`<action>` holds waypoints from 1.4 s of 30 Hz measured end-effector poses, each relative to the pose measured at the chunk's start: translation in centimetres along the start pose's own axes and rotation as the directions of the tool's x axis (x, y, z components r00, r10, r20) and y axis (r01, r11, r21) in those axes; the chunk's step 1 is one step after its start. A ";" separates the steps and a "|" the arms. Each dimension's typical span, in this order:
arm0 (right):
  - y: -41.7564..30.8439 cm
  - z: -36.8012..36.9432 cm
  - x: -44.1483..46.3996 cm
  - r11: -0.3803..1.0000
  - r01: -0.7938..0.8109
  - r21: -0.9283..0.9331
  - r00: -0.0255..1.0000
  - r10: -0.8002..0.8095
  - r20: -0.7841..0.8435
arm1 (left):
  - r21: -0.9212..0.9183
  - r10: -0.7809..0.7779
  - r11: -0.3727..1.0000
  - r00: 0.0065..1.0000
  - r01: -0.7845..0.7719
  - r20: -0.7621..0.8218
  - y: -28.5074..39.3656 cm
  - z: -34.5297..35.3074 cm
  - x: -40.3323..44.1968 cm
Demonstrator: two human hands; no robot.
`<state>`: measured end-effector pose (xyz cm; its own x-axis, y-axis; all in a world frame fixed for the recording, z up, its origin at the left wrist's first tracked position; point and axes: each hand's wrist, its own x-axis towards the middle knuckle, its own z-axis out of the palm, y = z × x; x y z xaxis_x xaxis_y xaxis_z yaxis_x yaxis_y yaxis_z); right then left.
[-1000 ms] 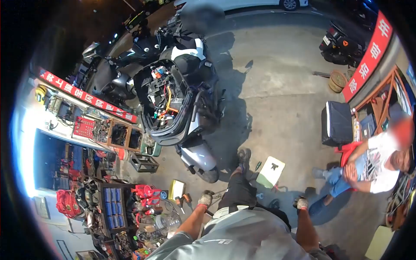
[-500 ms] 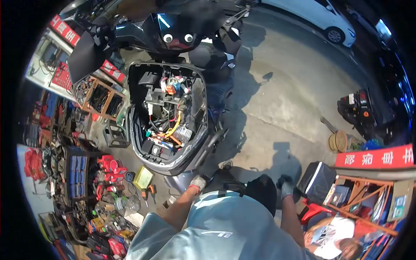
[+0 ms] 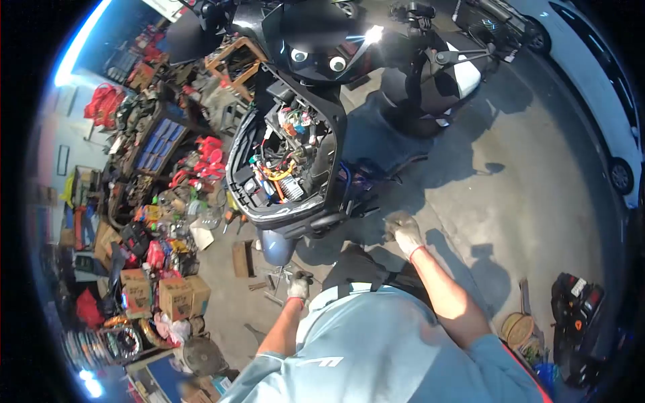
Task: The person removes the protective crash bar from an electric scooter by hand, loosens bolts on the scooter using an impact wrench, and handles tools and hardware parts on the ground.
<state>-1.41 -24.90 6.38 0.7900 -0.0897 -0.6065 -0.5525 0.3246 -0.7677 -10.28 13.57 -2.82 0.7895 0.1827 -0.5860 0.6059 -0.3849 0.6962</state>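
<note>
My left hand (image 3: 299, 286), in a white work glove with dark fingers, hangs low beside my left hip, its fingers loosely bent and nothing visible in them. Metal tools (image 3: 274, 287) lie on the floor just left of it. My right hand (image 3: 404, 235), gloved the same way, is out in front of me to the right, fingers apart and without an object. Ahead stands a scooter (image 3: 306, 221) with its seat area opened. Wires, orange cable and a finned metal module (image 3: 291, 189) show inside its compartment. Neither hand touches the scooter.
Shelves and a blue-drawer cabinet (image 3: 158, 144) crowd the left side, with cardboard boxes (image 3: 176, 299) below. A wooden box (image 3: 242, 259) sits on the floor by the rear wheel fender (image 3: 277, 247). A white car (image 3: 594, 94) and a black scooter (image 3: 574, 322) are at right.
My view has swung left, and the scooter sits more to the right and tilted. My right hand has come forward; my left hand has moved away from the scooter's rear.
</note>
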 end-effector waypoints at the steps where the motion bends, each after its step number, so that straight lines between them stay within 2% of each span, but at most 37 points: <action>1: -0.6 0.2 0.8 1.000 -0.006 -0.001 1.000 0.006 0.028 | -0.008 -0.015 1.000 1.000 0.015 -0.005 0.9 0.9 -1.6; 4: -1.3 1.9 3.5 0.980 0.156 -0.120 0.985 -0.144 0.097 | 0.016 0.075 0.997 0.987 -0.073 -0.143 5.1 3.5 -4.1; 5: -1.1 2.6 4.1 0.982 0.148 -0.118 0.983 -0.133 0.125 | 0.129 0.141 0.984 0.978 -0.122 -0.153 7.5 4.0 -4.9; 7: -1.0 4.0 5.2 0.994 0.084 -0.069 0.978 -0.069 0.198 | 0.237 0.169 0.964 0.967 -0.122 -0.191 15.6 5.4 -7.8; 9: -1.4 5.2 5.7 0.992 0.053 -0.115 0.980 -0.030 0.196 | 0.349 0.343 0.903 0.908 -0.249 -0.240 17.5 6.2 -7.2; 11: -1.8 6.1 5.7 0.986 -0.064 -0.156 0.980 0.091 0.174 | 0.359 0.357 0.898 0.897 -0.254 -0.260 20.0 6.9 -6.8; 13: -1.4 6.7 5.7 0.990 -0.074 -0.120 0.981 0.094 0.171 | 0.414 0.539 0.817 0.787 -0.402 -0.299 23.6 7.6 -6.8; 14: -1.2 6.9 5.9 0.994 -0.083 -0.068 0.981 0.094 0.168 | 0.495 0.663 0.724 0.683 -0.480 -0.308 24.6 7.8 -6.2; 15: -0.9 7.0 5.9 0.991 -0.094 -0.092 0.981 0.108 0.162 | 0.478 0.645 0.742 0.695 -0.471 -0.317 25.5 8.1 -5.8; 17: -0.8 7.5 6.8 0.996 -0.073 -0.058 0.982 0.082 0.169 | 0.561 0.781 0.599 0.572 -0.572 -0.251 27.7 8.4 -4.0; 19: -0.9 7.6 6.6 0.993 -0.088 -0.084 0.982 0.101 0.162 | 0.567 0.679 0.657 0.717 -0.496 -0.160 27.9 8.9 -2.5; 21: -1.2 7.5 6.6 0.990 -0.080 -0.116 0.981 0.099 0.165 | 0.662 0.498 0.680 0.861 -0.316 -0.101 28.6 9.4 -1.7; 22: -1.6 7.6 6.7 0.991 -0.094 -0.094 0.973 0.112 0.203 | 0.665 0.503 0.676 0.858 -0.317 -0.103 29.1 9.1 -1.2; 23: -1.7 7.4 6.9 0.992 -0.105 -0.074 0.962 0.120 0.244 | 0.733 0.393 0.637 0.919 -0.240 -0.041 29.6 8.9 -0.5; 24: -0.9 7.9 7.4 0.993 -0.052 -0.105 0.983 0.070 0.172 | 0.795 0.266 0.585 0.964 -0.164 0.002 30.1 9.0 0.0; 25: -0.2 7.6 8.0 0.992 -0.054 -0.113 0.979 0.075 0.188 | 0.793 0.260 0.591 0.965 -0.147 -0.015 30.7 9.2 0.2; 27: -1.0 7.6 7.8 0.990 -0.078 -0.116 0.985 0.094 0.145 | 0.838 0.164 0.529 0.985 -0.133 0.053 32.0 9.7 0.8; 29: 1.5 7.2 9.8 0.983 -0.161 -0.085 0.958 0.177 0.227 | 0.880 0.108 0.468 0.993 -0.086 0.039 32.3 10.5 1.8; 31: 3.2 6.8 10.9 0.978 -0.143 -0.149 0.976 0.165 0.145 | 0.935 0.002 0.351 0.999 -0.040 0.042 33.0 11.6 2.5; 32: 3.0 6.7 10.2 0.959 -0.022 -0.284 0.995 0.050 0.092 | 0.931 -0.032 0.366 0.999 0.008 0.004 33.3 12.0 2.6; 33: 2.7 6.5 9.9 0.961 -0.038 -0.275 0.994 0.066 0.092 | 0.935 -0.046 0.353 0.999 0.013 0.004 33.5 12.3 2.6; 35: 1.9 6.5 10.1 0.959 -0.138 -0.249 0.963 0.188 0.192 | 0.938 -0.129 0.341 0.991 0.065 -0.021 33.9 12.5 2.8; 36: 3.3 6.6 10.8 0.951 -0.158 -0.266 0.969 0.201 0.143 | 0.943 -0.138 0.325 0.990 0.065 -0.020 33.9 12.7 2.7; 38: 7.0 7.1 12.5 0.970 -0.145 -0.196 0.966 0.181 0.182 | 0.943 -0.159 0.295 0.981 0.153 -0.110 34.2 13.1 3.0; 40: 7.5 7.2 12.5 0.959 -0.103 -0.265 0.979 0.146 0.145 | 0.942 -0.175 0.271 0.972 0.197 -0.153 33.9 13.4 3.0; 42: 1.4 7.0 10.2 0.968 -0.173 -0.182 0.959 0.208 0.194 | 0.924 -0.111 0.337 0.982 0.181 -0.152 33.4 13.5 3.0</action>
<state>7.78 -18.74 0.59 0.6938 0.1647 -0.7011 -0.7201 0.1579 -0.6756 10.99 -10.89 13.05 0.7232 0.3595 -0.5897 0.2559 -0.9325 -0.2548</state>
